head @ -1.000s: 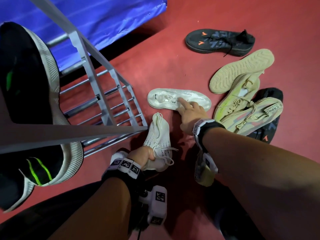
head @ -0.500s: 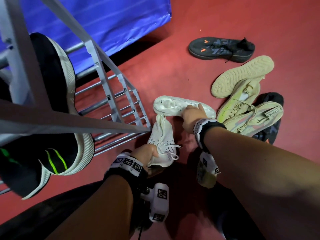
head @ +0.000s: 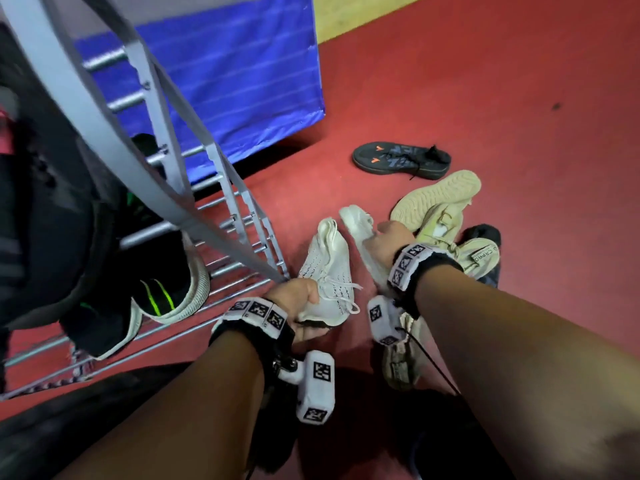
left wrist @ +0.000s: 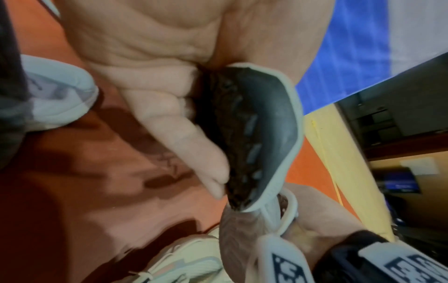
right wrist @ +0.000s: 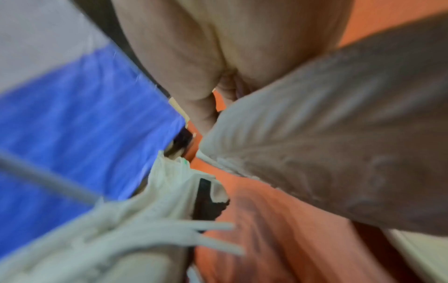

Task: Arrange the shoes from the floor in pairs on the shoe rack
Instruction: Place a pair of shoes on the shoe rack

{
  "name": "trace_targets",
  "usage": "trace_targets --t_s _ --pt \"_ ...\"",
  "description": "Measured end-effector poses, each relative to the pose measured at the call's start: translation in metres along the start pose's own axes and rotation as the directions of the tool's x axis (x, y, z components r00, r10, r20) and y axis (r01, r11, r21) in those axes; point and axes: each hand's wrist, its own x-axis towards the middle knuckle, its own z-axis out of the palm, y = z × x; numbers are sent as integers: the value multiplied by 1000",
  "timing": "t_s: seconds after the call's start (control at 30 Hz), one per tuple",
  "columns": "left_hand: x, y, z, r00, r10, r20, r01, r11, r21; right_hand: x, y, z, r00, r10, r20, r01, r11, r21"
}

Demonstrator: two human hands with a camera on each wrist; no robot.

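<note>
L hand (head: 300, 299) is gripping the heel of a white knit lace-up sneaker (head: 327, 271), toe pointing away, right beside the grey metal shoe rack (head: 221, 188). R hand (head: 384, 242) is clutching its matching white sneaker (head: 358, 225), sole side-on, over the red floor (head: 485, 98), just beside the 1st.

I see a blue cloth (head: 221, 81) hanging in the upper left of the frame. Red floor (head: 485, 81) fills the right side, with a yellow strip (head: 363, 15) along the top edge.
</note>
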Motion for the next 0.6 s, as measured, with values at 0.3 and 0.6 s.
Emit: trace_targets --t_s 0.3,0.6 --pt "-150 2 16 885 456 -91 -437 883 171 -119 -21 -95 993 -100 69 26 730 683" --pt "-287 -64 -15 674 730 -115 -692 678 249 -280 -60 -141 903 -429 -11 196 389 900"
